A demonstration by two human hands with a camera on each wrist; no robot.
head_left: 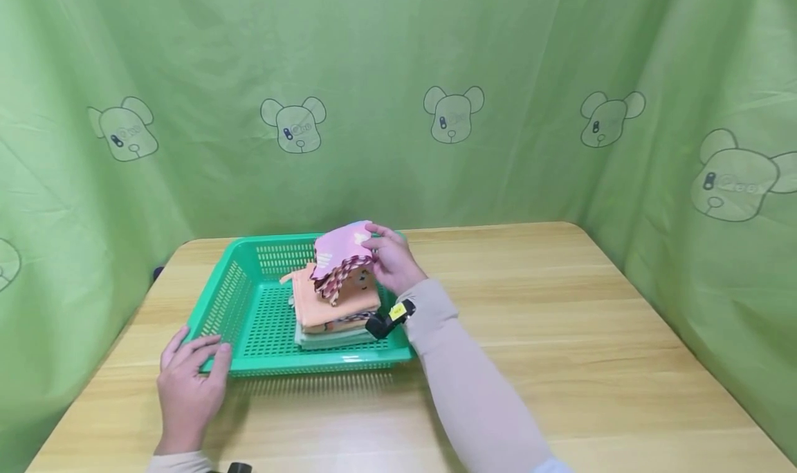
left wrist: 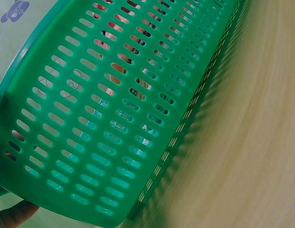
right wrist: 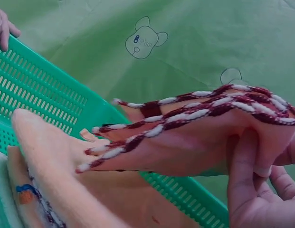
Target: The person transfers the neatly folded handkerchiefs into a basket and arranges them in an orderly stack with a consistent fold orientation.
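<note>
My right hand point(head_left: 395, 260) pinches a folded pink towel point(head_left: 344, 249) with dark red and white braided edging, held above a stack of folded cloths. In the right wrist view the pink towel point(right wrist: 195, 142) hangs in layers from the thumb and fingers point(right wrist: 243, 166). Below it, a peach towel point(head_left: 317, 300) tops the stack, over a pale green towel point(head_left: 330, 337). The stack stands in the right part of a green plastic basket point(head_left: 214, 300). At the basket's front left corner, my left hand point(head_left: 194, 383) rests with its fingers over the rim.
The basket sits toward the left rear of a wooden table point(head_left: 529, 321). Behind and on both sides hangs a green curtain point(head_left: 373, 58) printed with bear heads. A small dark object point(head_left: 158, 272) shows beyond the table's left edge.
</note>
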